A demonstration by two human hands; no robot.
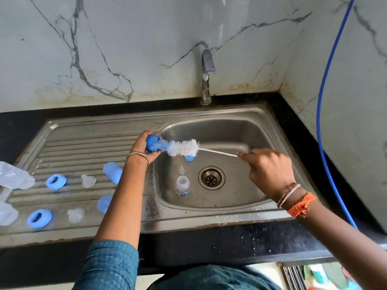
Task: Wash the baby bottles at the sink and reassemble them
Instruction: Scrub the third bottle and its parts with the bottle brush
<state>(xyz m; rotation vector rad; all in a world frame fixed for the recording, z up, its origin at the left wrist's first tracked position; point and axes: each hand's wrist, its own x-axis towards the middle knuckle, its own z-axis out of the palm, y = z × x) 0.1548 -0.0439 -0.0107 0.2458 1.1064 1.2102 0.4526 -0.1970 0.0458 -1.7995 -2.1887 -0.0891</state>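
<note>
Over the basin of the steel sink (261, 126), the left hand (144, 147) curls its fingers round a blue cap (152, 143), a rounded piece of opaque blue plastic held on its side with its mouth turned toward the right. The right hand (270, 170) pinches the thin white stem of a bottle brush (184, 147), whose white bristles (tinged blue where they meet the cap) reach into the cap's opening.

Down in the basin a small clear bottle (182, 186) stands upright without its top, a blue printed band near its base, just left of the drain (211, 177). A clear nipple (181, 170) lies just behind it, and a blue ring (189, 158) sits under the brush, partly hidden.

On the ribbed draining board (83, 147) to the left, parts lie in two rows: two blue rings (56, 182) (39, 218), two clear nipples (88, 181) (76, 215) and two pale blue caps (113, 172) (104, 203). Clear bottles (14, 178) lie at the left edge, cut off by the frame.

A tap (207, 76) rises behind the basin, and a blue hose (322, 114) runs down the marble wall on the right.
</note>
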